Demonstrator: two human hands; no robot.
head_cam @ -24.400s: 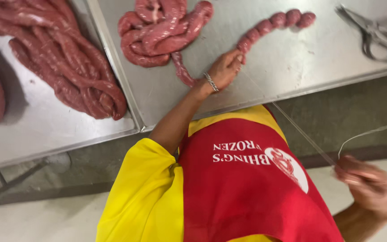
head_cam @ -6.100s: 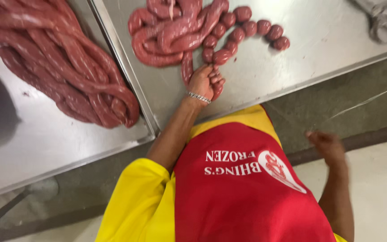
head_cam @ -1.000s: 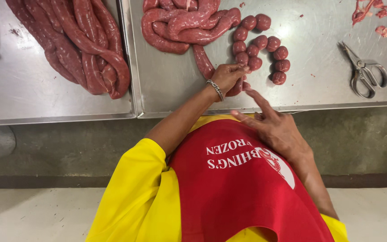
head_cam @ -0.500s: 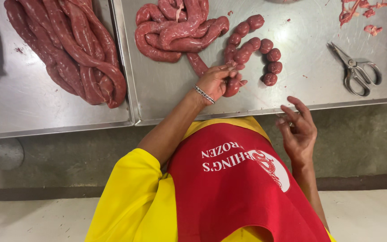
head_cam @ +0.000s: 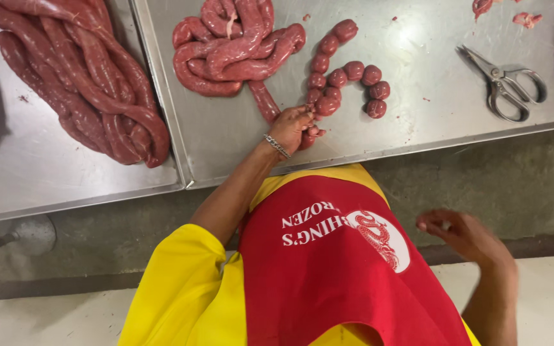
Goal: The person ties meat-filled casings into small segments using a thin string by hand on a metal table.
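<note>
The left hand (head_cam: 293, 127), a metal bracelet (head_cam: 277, 146) at its wrist, rests on the steel table (head_cam: 418, 122) near the table's front edge, its fingers closed around the sausage (head_cam: 265, 101) at the point where the uncut length meets the chain of small round links (head_cam: 347, 74). From that grip the links run up and away in 2 curved rows, the nearest link touching the fingertips; to the far left of the grip the untied sausage lies piled in loose coils (head_cam: 232, 45). The right hand (head_cam: 463, 234) hangs below the table edge, well apart from the grip and beside the red apron (head_cam: 341, 269) worn over a yellow shirt (head_cam: 181, 295); it is blurred, the fingers loosely curled, and whether it pinches anything cannot be told. Scissors (head_cam: 504, 83) lie closed on the table far right of the grip. A second heap of long sausages (head_cam: 78, 83) occupies the adjoining steel tray (head_cam: 27, 186) to the left.
</note>
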